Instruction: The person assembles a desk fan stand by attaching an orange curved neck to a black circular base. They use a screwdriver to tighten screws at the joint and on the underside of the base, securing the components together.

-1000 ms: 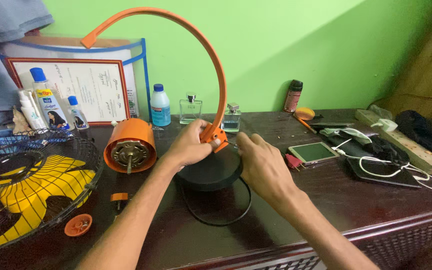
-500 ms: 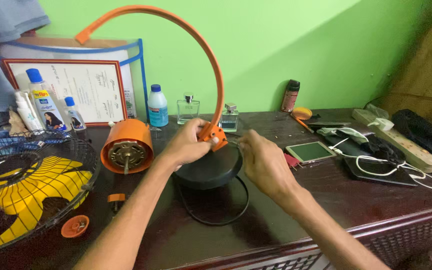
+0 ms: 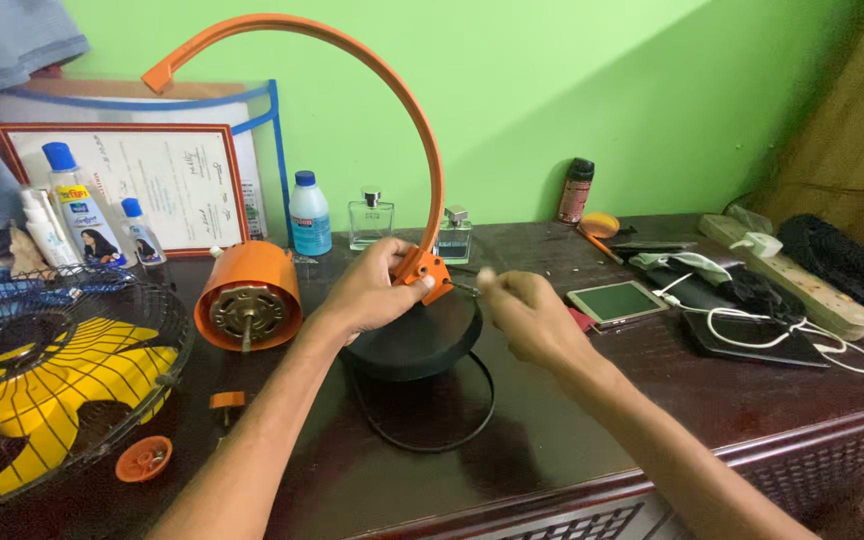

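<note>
My left hand (image 3: 372,292) grips the orange bracket (image 3: 422,268) at the foot of a curved orange fan arm (image 3: 392,80), which arches up and to the left above a tilted black round base (image 3: 422,335). My right hand (image 3: 527,315) is just to the right of the bracket, fingers pinched on a small thin tool or screw that points at it; the item is too small and blurred to name. An orange motor housing (image 3: 249,297) with a bare shaft lies to the left of my left hand. A black cable loop (image 3: 452,425) runs under the base.
A black wire fan guard with yellow blades (image 3: 47,380) lies at the left, with an orange cap (image 3: 142,458) near it. Bottles (image 3: 309,213) and a framed document (image 3: 177,185) stand at the back. A phone (image 3: 619,300), cables and a power strip (image 3: 802,275) lie to the right.
My right hand has pulled back a little to the right of the bracket, with its fingers pinched. My left hand keeps its hold on the bracket, and the view has shifted slightly.
</note>
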